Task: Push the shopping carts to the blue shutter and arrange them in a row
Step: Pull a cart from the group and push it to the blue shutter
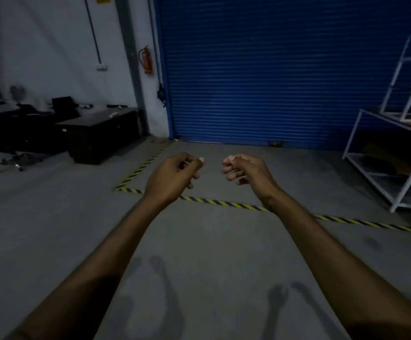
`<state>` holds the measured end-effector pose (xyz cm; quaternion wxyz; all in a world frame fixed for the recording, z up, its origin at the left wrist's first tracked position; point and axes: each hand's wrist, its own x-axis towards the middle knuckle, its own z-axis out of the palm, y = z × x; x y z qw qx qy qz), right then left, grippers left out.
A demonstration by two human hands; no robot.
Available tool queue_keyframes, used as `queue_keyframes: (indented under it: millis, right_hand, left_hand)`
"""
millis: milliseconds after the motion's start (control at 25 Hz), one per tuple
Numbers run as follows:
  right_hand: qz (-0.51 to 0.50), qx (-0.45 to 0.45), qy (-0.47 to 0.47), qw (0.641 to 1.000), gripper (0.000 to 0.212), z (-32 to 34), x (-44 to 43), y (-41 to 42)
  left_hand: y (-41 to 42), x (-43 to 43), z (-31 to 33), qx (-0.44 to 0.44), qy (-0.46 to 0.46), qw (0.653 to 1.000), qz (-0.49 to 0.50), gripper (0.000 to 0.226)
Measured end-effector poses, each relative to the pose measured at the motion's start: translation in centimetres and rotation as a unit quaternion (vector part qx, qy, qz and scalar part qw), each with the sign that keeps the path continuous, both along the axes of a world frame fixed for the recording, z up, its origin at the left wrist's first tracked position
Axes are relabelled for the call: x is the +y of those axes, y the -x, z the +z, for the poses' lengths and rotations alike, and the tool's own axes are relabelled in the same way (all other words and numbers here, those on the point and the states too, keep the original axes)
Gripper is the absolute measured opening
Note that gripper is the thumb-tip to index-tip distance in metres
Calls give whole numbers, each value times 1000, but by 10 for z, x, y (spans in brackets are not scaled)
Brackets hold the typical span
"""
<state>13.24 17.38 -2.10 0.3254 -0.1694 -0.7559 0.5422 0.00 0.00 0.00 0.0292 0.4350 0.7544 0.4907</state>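
Forearms extended before me; I noted left hand (175, 173) and right hand (246, 170) with fingers (230, 171) loosely curled, grasping nothing, above striped floor tape (224, 203), facing the blue shutter (273, 69).

Warehouse: roller shutter (285, 69), hazard-taped floor (211, 241)

- blue shutter (285, 69): horizontal ribbed slats, blue side rail, rolled fully down
- fills 12 to 2 o'clock, bottom edge meeting floor (211, 241)

Arms outstretched; left hand (175, 171) and right hand (244, 169) loosely curled, seemingly empty.
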Motion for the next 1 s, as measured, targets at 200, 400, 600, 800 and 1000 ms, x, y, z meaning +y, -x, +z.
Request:
queue_keyframes:
  millis: [200,400,600,800,1000]
  right_hand:
    - [12,32,-138,990,34,-4,-55,1]
    - [79,109,-269,954,23,7,-137,-9]
    - [115,93,-249,957,19,-13,-212,11]
    - [172,73,-267,945,21,-34,-312,35]
    - [225,67,-320,918,19,-50,-418,49]
  left_hand:
    - [-5,-41,-12,56,-43,993,91,37]
    - [-1,-112,-32,90,-1,987,133,30]
    - [-10,-216,-50,78,3,982,174,29]
    - [-46,-343,-47,203,7,947,250,44]
    - [-87,-455,-52,286,37,892,349,48]
